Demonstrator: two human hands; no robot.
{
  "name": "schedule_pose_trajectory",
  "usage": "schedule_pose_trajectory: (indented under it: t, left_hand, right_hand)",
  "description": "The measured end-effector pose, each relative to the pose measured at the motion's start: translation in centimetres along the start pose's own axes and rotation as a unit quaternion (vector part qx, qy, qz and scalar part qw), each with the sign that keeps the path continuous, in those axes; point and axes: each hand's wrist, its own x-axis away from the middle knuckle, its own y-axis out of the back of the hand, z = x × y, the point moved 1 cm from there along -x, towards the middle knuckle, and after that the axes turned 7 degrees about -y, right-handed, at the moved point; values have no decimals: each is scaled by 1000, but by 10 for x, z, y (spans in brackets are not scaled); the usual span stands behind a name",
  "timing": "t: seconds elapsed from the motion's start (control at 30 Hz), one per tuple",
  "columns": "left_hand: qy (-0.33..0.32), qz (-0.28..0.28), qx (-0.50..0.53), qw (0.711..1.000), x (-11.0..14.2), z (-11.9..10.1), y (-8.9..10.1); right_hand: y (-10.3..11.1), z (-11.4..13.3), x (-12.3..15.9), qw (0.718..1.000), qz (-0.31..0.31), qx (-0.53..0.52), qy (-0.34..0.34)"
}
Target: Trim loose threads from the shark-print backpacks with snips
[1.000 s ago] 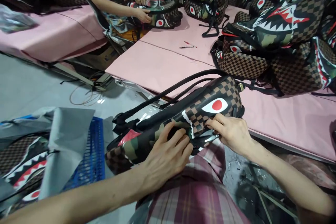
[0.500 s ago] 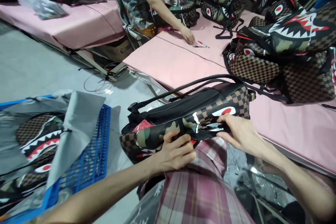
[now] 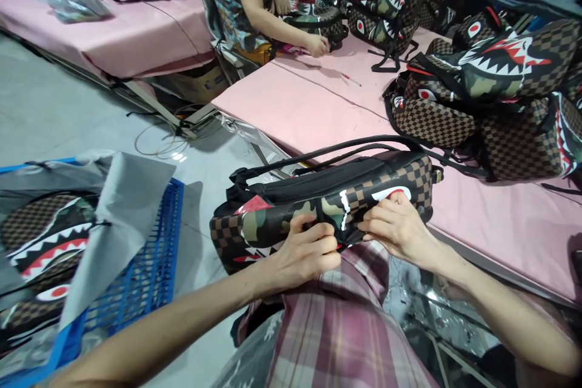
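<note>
A backpack (image 3: 268, 227) with a brown check, camouflage and shark-face print lies on its side across my lap, at the pink table's edge. Its black padded back and straps point toward the table. My left hand (image 3: 309, 251) has its fingers closed on the front panel, near the middle. Just to the right, my right hand (image 3: 395, 227) pinches the black edge of the same panel, below the red-and-white eye. What lies between the right fingertips is hidden. A piece of red material (image 3: 255, 204) shows at the bag's left end.
More printed backpacks (image 3: 495, 73) are heaped on the pink table (image 3: 291, 97) at right. Across it, a co-worker's hand (image 3: 317, 45) is near another bag; a red pen (image 3: 351, 79) lies there. A blue crate (image 3: 157, 248) with grey lining holds bags at left.
My right hand has shifted left along the panel and its fingers have closed together, covering the pale strip seen between them before. The co-worker's hand has drawn back from the pens.
</note>
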Motion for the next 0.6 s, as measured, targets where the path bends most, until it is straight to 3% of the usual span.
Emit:
schedule_pose_trajectory:
  t: [0.27,0.6]
  left_hand:
    - [-24,-72,23,997,5,3,-14]
    - [-43,-44,35,998,3,3,-12]
  right_hand:
    - [1,1,-4,999,29,-14,16]
    - [7,6,-18,994,69,43,75]
